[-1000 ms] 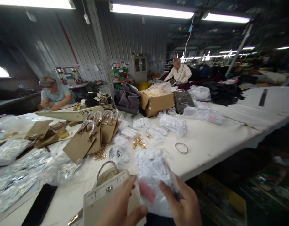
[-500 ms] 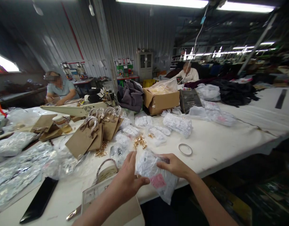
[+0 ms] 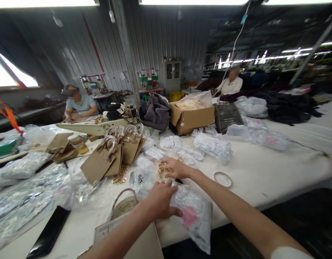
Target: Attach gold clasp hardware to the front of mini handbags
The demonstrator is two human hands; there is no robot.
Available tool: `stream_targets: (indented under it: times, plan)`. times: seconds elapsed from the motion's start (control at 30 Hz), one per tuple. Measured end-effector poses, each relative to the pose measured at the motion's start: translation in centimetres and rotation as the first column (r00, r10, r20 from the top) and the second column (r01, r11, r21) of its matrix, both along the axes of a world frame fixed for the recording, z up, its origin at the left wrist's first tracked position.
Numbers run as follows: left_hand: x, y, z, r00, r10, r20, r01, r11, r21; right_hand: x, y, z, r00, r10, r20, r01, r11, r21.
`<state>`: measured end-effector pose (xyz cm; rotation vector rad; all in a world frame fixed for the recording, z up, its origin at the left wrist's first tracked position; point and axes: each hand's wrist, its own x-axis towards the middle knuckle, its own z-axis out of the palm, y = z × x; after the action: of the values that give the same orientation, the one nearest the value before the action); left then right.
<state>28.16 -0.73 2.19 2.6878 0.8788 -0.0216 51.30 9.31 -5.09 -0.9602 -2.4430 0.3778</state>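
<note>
My left hand (image 3: 161, 200) lies on the upper end of a clear plastic bag (image 3: 196, 216) of small white pieces with a pink label, its fingers curled over the plastic. The bag hangs partly over the table's front edge. My right hand (image 3: 176, 168) is stretched further out, its fingers bent down onto a small pile of gold metal fittings (image 3: 162, 169). A beige handbag (image 3: 130, 233) with a curved handle (image 3: 122, 200) lies just left of my left arm.
Brown card bags with handles (image 3: 112, 156) stand to the left, with silver packets (image 3: 25, 194) and a black phone (image 3: 48, 237) nearer. A metal ring (image 3: 223, 179), white packets (image 3: 213, 147) and a cardboard box (image 3: 191, 117) lie beyond. Two other people sit at the far side.
The bag came down from in front of me onto the table. My right hand let go of it and reached forward to the gold fittings; my left hand stays on the bag.
</note>
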Motion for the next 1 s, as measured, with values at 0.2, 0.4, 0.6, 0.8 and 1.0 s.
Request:
stream_targets:
  times: [0.2, 0.4, 0.6, 0.8, 1.0]
  plan:
    - [0.0, 0.3, 1.2, 0.998, -0.006, -0.069, 0.007, 1.0, 0.007, -2.6, 3.4, -3.5, 0.999, -0.032, 0.035, 0.029, 0.996, 0.084]
    - [0.7, 0.0, 1.0, 0.993, 0.023, -0.113, -0.026, 0.999, -0.022, -2.2, 6.0, -3.6, 0.994, -0.11, 0.015, 0.108, 0.988, 0.109]
    - [1.2, 0.2, 1.8, 0.986, 0.032, -0.165, -0.042, 0.998, -0.057, -2.5, 9.1, -3.9, 0.966, -0.257, -0.003, 0.255, 0.961, 0.108]
    - [2.6, -0.7, 2.1, 0.968, 0.066, -0.243, -0.067, 0.998, 0.003, -2.4, 8.8, -1.6, 0.942, -0.334, 0.005, 0.334, 0.941, 0.048]
    - [1.2, -1.0, 1.4, 0.973, 0.08, -0.217, -0.093, 0.994, -0.049, 1.9, 3.8, 1.8, 0.832, -0.549, 0.076, 0.552, 0.834, -0.02]
